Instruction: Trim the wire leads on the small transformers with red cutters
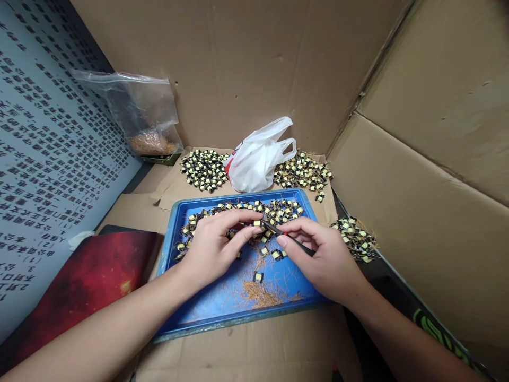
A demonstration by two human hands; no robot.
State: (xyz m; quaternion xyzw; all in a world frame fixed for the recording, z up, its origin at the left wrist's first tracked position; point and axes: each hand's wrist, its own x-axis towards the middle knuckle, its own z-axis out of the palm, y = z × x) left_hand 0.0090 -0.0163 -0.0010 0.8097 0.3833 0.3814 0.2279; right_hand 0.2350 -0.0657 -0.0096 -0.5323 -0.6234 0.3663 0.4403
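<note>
One black-and-yellow part [257, 223] is pinched by fingers of the left hand [212, 241] over one blue tray [199, 309]; fingers of the right hand [322, 260] grip one dark tool [272, 227]. Three piles of parts [204, 171] lie outside, one inside.

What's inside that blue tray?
The blue tray holds many small black-and-yellow parts and loose orange wire bits. The left hand and right hand hide whatever lies beneath them.

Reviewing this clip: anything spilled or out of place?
Loose wire bits lie scattered over the front of the blue tray, looking untidy, and one part sits among them, apart from the main heap. No obvious damage shows.
</note>
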